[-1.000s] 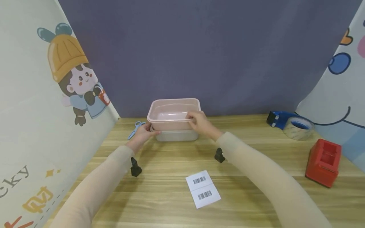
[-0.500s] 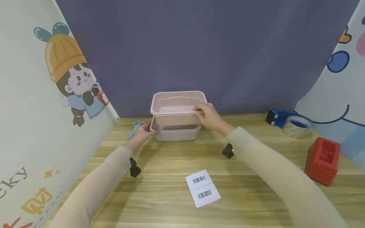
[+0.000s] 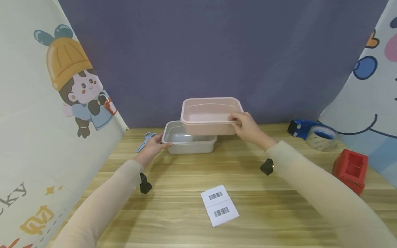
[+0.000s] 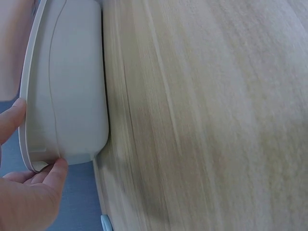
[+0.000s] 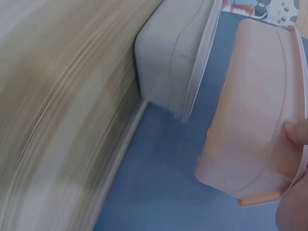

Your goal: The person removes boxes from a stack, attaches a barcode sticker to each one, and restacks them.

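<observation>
My right hand [image 3: 248, 127] pinches the front right rim of a pink plastic storage box [image 3: 211, 128], which hangs in the air above and right of a second box. That second one, a light grey plastic box [image 3: 190, 148], stands on the wooden table. At its left end my left hand [image 3: 152, 148] grips the rim; in the left wrist view the fingers [image 4: 57, 175] lie under the rim and against the side wall. From the right wrist view, the pink box [image 5: 255, 106] is tilted in frame and apart from the grey box [image 5: 168, 53].
Blue scissors [image 3: 145, 142] lie left of the grey box. A white sheet with two barcodes [image 3: 220, 205] lies in front. On the right are a blue tape dispenser [image 3: 302, 128] with a clear tape roll [image 3: 322, 138] and a red holder [image 3: 351, 171]. A dark curtain [image 3: 217, 51] hangs behind.
The pink box has come up out of the grey box and shifted to the right with my right hand. My left hand stays at the grey box, which has hardly moved.
</observation>
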A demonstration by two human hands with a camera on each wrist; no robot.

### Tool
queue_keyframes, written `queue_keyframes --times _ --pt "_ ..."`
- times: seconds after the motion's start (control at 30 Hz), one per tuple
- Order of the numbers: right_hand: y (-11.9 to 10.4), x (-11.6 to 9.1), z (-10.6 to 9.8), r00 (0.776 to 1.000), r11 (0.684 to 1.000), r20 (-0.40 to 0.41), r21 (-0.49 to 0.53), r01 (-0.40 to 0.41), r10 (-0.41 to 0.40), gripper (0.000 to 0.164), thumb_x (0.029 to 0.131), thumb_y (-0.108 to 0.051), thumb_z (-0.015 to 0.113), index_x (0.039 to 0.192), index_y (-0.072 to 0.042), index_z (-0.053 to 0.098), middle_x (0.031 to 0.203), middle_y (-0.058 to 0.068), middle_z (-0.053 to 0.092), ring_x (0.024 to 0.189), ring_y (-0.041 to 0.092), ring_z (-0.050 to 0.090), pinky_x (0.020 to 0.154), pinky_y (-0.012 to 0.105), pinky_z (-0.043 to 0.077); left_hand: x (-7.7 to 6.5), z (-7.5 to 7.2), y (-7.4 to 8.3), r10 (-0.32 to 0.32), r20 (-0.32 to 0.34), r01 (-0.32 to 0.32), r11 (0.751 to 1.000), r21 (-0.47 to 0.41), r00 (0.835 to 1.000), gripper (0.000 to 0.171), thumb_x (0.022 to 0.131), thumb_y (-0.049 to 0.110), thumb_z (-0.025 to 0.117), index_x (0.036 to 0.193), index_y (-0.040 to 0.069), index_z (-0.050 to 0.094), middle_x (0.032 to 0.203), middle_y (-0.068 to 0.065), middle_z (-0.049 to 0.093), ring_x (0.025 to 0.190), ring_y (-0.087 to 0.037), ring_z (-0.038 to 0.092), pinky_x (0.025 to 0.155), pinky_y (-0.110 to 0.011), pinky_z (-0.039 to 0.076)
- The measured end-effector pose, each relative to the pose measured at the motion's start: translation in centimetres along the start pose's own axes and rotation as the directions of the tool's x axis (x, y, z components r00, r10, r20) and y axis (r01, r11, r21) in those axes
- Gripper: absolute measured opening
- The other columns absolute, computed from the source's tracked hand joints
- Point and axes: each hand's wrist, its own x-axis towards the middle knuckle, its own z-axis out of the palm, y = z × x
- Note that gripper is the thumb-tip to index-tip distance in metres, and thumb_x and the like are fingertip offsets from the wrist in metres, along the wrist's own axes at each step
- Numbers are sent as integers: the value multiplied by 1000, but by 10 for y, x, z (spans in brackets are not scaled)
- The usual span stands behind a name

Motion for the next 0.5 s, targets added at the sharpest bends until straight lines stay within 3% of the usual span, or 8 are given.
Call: queue_keyframes --times 0.13,0.37,0.5 --pt "9 -7 -11 999 999 13 -13 -32 32 11 85 7 64 93 -1 64 96 19 69 95 39 58 92 55 47 -1 0 1 -4 -1 4 1000 -3 1000 77 90 17 69 153 8 24 155 -16 34 142 -35 33 120 -57 20" --pt "20 -20 -28 1000 997 9 -78 -28 29 6 87 2 66 92 -1 64 97 18 70 91 37 58 88 54 44 -18 2 23 -30 25 30 999 -31 999 81 89 13 71 152 3 22 156 -21 29 143 -40 29 119 -59 18" --pt "27 -29 -38 999 994 3 -99 -37 37 5 88 2 66 90 -2 63 93 17 69 91 37 59 89 55 45 -17 2 22 -22 22 23 999 -36 999 77 89 10 69 152 3 24 155 -21 31 142 -39 30 120 -57 18"
